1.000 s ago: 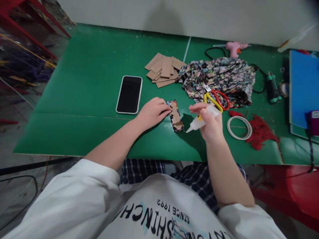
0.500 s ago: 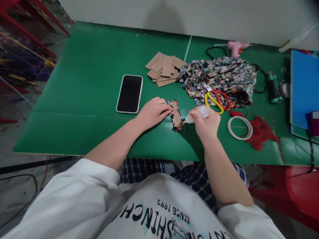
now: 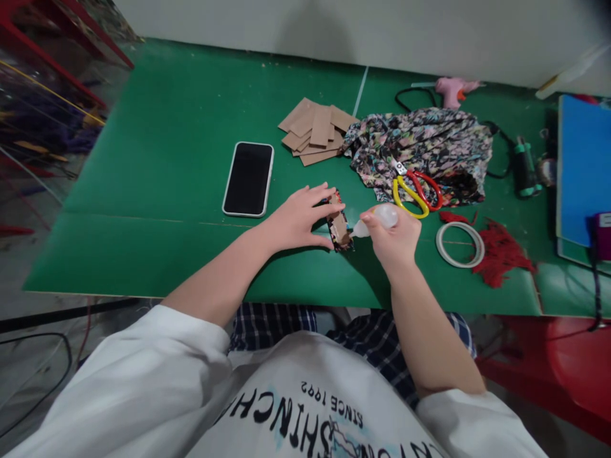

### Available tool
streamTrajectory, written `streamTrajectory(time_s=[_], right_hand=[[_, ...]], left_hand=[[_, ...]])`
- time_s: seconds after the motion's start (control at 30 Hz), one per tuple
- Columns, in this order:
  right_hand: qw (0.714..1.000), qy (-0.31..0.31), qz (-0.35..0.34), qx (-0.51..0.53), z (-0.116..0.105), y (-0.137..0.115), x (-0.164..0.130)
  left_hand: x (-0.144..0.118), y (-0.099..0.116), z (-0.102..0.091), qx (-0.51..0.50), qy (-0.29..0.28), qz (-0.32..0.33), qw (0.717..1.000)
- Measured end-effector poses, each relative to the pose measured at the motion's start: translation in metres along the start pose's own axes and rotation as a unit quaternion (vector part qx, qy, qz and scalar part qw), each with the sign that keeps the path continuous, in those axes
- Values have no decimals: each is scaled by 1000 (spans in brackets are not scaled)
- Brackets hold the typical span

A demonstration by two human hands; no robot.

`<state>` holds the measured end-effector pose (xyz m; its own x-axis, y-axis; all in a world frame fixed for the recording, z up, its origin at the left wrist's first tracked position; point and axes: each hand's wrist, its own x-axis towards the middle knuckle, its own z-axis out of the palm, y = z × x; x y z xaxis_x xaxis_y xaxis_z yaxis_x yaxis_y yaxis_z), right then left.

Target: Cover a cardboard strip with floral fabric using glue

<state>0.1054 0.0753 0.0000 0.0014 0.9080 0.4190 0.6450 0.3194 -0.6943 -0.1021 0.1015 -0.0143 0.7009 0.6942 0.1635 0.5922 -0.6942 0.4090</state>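
Craft workshop, green work table [image 3: 191, 114], glue gun [image 3: 451, 91], scissors [image 3: 415, 191], patterned fabric [image 3: 424, 146], cardboard pieces [image 3: 317, 130]

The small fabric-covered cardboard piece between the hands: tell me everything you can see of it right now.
The fabric-covered cardboard piece is a small flat strip, brown card showing in the middle with dark multicoloured patterned cloth along its edges. It lies flat on the green table, slightly angled. The left hand presses on its left side with spread fingers. The nozzle of the glue bottle, gripped in the right hand, meets its right edge.

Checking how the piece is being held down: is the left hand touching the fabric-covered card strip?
Touching. The head view shows the left hand spread flat, its fingers lying over the strip's upper end.
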Motion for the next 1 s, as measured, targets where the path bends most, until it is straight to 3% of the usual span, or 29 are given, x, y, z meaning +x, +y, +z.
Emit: streamTrajectory(time_s=[0.17,0.53,0.67,0.77,0.87,0.93,1.0], right_hand=[[1000,2,-15,3,0,0,0],[1000,-6,-1,17,-1,-3,-1],[992,12,47,120,-1,-4,0],[952,-10,89,293,-1,-4,3],[881,-72,145,446,-3,-3,7],[848,-106,172,489,-4,-3,8],[839,-134,193,491,-6,-3,8]], left_hand=[[0,5,-1,16,-66,-23,997],[1,4,-1,3,-67,-21,998],[0,4,-2,4,-57,-18,998],[0,4,-1,-5,-44,-13,999],[0,3,1,-27,-32,-6,999],[0,2,2,-41,-24,-6,999],[0,1,3,-48,-17,-7,999]])
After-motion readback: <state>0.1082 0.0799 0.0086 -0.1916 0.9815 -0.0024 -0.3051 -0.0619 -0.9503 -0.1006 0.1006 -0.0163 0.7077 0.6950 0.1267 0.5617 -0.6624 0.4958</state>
